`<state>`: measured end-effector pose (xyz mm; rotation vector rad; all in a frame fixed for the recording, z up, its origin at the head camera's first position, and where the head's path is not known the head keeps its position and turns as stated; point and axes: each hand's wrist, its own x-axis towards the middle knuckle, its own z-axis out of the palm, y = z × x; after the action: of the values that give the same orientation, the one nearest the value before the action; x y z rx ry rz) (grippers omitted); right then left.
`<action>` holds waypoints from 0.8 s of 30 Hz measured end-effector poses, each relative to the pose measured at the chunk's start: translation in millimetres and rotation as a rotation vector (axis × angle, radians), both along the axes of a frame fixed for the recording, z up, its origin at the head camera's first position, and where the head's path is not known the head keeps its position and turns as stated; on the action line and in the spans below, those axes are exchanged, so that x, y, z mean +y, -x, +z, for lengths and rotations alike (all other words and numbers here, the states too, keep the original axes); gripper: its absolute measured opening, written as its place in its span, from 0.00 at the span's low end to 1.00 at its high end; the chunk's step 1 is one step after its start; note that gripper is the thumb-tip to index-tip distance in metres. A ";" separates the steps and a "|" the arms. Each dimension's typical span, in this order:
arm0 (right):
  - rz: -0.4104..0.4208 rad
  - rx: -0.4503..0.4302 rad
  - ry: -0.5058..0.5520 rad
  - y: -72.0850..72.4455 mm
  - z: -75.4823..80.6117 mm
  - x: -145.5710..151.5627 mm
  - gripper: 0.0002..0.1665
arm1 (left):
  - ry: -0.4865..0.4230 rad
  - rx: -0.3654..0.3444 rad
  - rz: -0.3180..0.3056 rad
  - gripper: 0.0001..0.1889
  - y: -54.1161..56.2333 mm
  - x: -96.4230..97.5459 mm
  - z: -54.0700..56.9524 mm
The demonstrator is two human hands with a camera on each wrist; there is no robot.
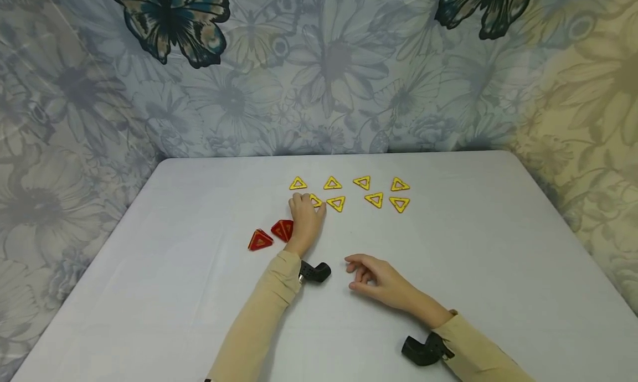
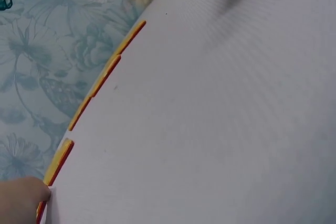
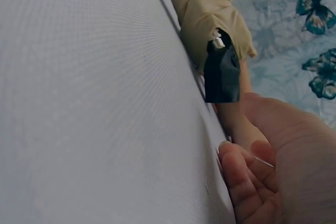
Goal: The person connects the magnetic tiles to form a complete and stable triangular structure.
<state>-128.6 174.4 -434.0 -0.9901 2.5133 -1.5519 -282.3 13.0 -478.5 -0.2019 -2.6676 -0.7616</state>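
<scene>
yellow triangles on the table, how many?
8. Back row: four triangles. Front row: four, the leftmost partly covered by the left hand; more may be hidden there.

the bare left hand (image 1: 305, 218) and right hand (image 1: 382, 282) come out of long sleeves in plain tan cloth, the left sleeve (image 1: 259, 315) creased and gathered toward its end, the right sleeve (image 1: 480, 349) matching its colour. the left wrist camera (image 1: 316, 272) and right wrist camera (image 1: 422, 350) have black, bent casings, and a small white piece (image 3: 217, 40) shows above the left one.

Triangular pieces (image 1: 260, 241) on white table (image 1: 473, 238)
</scene>
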 end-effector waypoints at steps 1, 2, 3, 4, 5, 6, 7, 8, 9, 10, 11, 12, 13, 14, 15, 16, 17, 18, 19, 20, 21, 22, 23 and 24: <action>0.001 -0.002 0.000 0.1 0.2 -0.2 0.24 | -0.007 -0.007 -0.004 0.18 -0.6 -0.3 0.2; 0.001 -0.003 0.000 0.2 0.1 -0.3 0.24 | -0.012 -0.014 -0.010 0.19 -1.5 -0.5 0.1; 0.000 -0.004 -0.001 0.2 -0.1 -0.3 0.24 | -0.020 -0.024 -0.021 0.19 -2.9 -0.6 0.0; -0.001 -0.005 -0.001 0.3 -0.4 -0.2 0.24 | -0.036 -0.035 -0.037 0.20 -4.6 -0.7 -0.1; -0.002 -0.005 -0.002 0.4 -0.8 0.0 0.24 | -0.059 -0.048 -0.056 0.20 -6.8 -0.9 -0.1; -0.001 -0.004 -0.002 0.7 -1.5 0.2 0.25 | -0.086 -0.060 -0.078 0.20 -9.5 -1.4 -0.1; -0.002 -0.001 -0.001 1.0 -2.4 0.5 0.25 | -0.118 -0.066 -0.102 0.20 -12.1 -2.2 -0.4; -0.002 0.002 0.002 1.5 -3.6 0.8 0.25 | -0.150 -0.072 -0.123 0.20 -14.4 -3.0 -0.8; -0.002 0.005 0.006 2.1 -5.4 1.3 0.25 | -0.187 -0.081 -0.145 0.20 -16.7 -3.9 -1.3; 0.000 0.007 0.012 2.7 -7.3 2.0 0.25 | -0.222 -0.086 -0.163 0.20 -18.9 -4.7 -2.1; 0.000 0.006 0.013 3.6 -11.2 2.8 0.25 | -0.257 -0.090 -0.178 0.20 -20.9 -5.8 -2.9; -0.002 0.002 0.014 4.6 -15.5 3.8 0.25 | -0.288 -0.090 -0.189 0.20 -22.9 -7.1 -3.7; -0.004 -0.004 0.012 5.6 -19.8 4.7 0.25 | -0.315 -0.092 -0.196 0.20 -24.5 -8.4 -4.4; -0.007 -0.011 0.007 6.7 -24.4 5.7 0.25 | -0.342 -0.087 -0.205 0.19 -26.1 -9.8 -4.9; -0.009 -0.018 0.001 7.9 -28.7 6.4 0.26 | -0.367 -0.076 -0.218 0.19 -28.0 -11.5 -5.1; -0.011 -0.027 -0.004 8.9 -32.7 7.2 0.26 | -0.387 -0.063 -0.232 0.19 -29.9 -13.3 -4.9; -0.015 -0.035 -0.009 9.8 -36.4 7.9 0.26 | -0.405 -0.050 -0.251 0.19 -31.8 -15.0 -4.4; -0.015 -0.039 -0.011 10.5 -38.0 8.4 0.26 | -0.413 -0.039 -0.271 0.18 -33.8 -16.8 -3.9; -0.014 -0.041 -0.010 11.0 -39.2 8.8 0.26 | -0.422 -0.037 -0.295 0.18 -36.0 -18.6 -3.1; -0.013 -0.041 -0.007 11.5 -39.9 9.1 0.26 | -0.428 -0.039 -0.324 0.18 -38.5 -20.4 -2.2; -0.011 -0.039 -0.003 11.9 -40.1 9.4 0.26 | -0.426 -0.049 -0.348 0.18 -41.1 -22.2 -1.6; -0.009 -0.037 0.000 12.1 -40.1 9.7 0.26 | -0.420 -0.064 -0.370 0.19 -43.7 -24.1 -1.2; -0.009 -0.034 0.001 12.4 -39.9 9.9 0.26 | -0.414 -0.084 -0.392 0.19 -46.2 -26.1 -1.0; -0.008 -0.030 0.002 12.6 -39.6 10.2 0.26 | -0.407 -0.105 -0.413 0.19 -49.0 -28.2 -0.5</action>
<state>-141.2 184.6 -473.7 -0.9504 2.4997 -1.5590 -233.3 -15.2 -479.1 -0.6291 -2.5195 -1.4559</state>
